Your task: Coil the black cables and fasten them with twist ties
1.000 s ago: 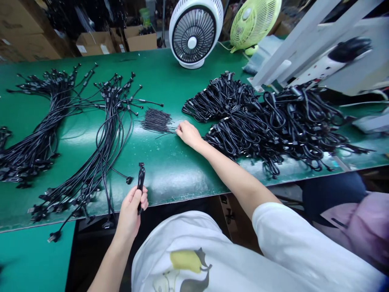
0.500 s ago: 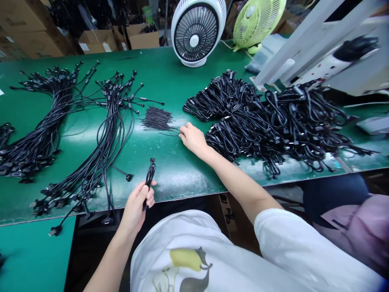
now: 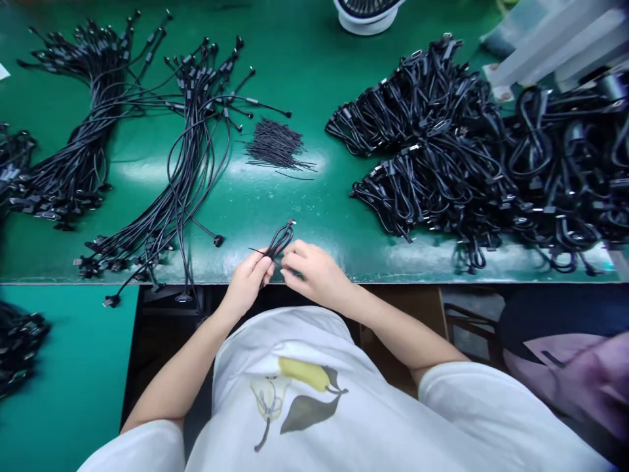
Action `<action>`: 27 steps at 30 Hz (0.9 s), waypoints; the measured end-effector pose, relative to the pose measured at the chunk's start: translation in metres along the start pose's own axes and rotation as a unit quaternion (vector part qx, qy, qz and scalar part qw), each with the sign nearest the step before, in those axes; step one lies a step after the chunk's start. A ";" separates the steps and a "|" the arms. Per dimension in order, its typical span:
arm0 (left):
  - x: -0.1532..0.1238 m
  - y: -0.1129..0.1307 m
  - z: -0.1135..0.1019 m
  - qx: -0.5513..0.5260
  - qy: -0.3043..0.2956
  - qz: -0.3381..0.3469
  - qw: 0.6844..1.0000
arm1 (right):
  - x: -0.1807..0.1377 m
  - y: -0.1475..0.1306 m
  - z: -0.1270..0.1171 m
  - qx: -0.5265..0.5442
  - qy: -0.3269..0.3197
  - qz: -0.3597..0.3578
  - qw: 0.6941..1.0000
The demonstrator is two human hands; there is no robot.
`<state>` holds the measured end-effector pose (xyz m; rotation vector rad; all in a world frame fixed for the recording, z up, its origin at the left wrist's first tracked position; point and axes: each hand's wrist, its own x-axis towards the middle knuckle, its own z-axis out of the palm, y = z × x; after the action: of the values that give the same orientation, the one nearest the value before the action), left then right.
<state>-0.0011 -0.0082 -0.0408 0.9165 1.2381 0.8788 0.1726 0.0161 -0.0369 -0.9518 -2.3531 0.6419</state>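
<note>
My left hand (image 3: 248, 282) is closed on a folded black cable (image 3: 280, 241) at the near edge of the green table (image 3: 314, 216). The cable's looped end points up and away from me. My right hand (image 3: 314, 272) is right beside it, fingers pinched on a thin black twist tie (image 3: 256, 251) that crosses the cable. A small heap of black twist ties (image 3: 275, 144) lies further back on the table, apart from both hands.
Loose straight cables (image 3: 181, 164) fan out to the left, with another bunch (image 3: 63, 157) at the far left. A large pile of coiled cables (image 3: 472, 157) fills the right. A white fan base (image 3: 366, 16) stands at the back. Another person's clothing (image 3: 565, 367) shows at the lower right.
My right hand left the tie heap and came back to the table edge with a tie. My left hand moved the folded cable right to meet it. The camera tilted down.
</note>
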 end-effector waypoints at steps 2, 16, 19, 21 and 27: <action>-0.002 -0.005 -0.001 0.122 0.024 0.042 0.991 | 0.005 0.000 0.002 -0.124 0.007 -0.140 0.982; -0.002 -0.006 -0.014 0.087 -0.047 -0.043 0.994 | 0.031 -0.016 -0.022 -0.395 -0.093 -0.370 0.835; -0.003 -0.005 -0.010 0.087 -0.066 -0.046 0.993 | 0.032 -0.017 -0.018 -0.396 -0.146 -0.370 0.828; -0.003 -0.007 -0.007 0.101 -0.066 -0.044 0.992 | 0.032 -0.018 -0.014 -0.379 -0.185 -0.351 0.836; -0.002 -0.011 0.000 0.133 -0.058 -0.047 0.988 | 0.027 -0.019 0.007 -0.290 -0.223 -0.200 0.909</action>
<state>-0.0011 -0.0138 -0.0502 1.0965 1.3056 0.5850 0.1421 0.0222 -0.0227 -0.5316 -3.1225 -0.0307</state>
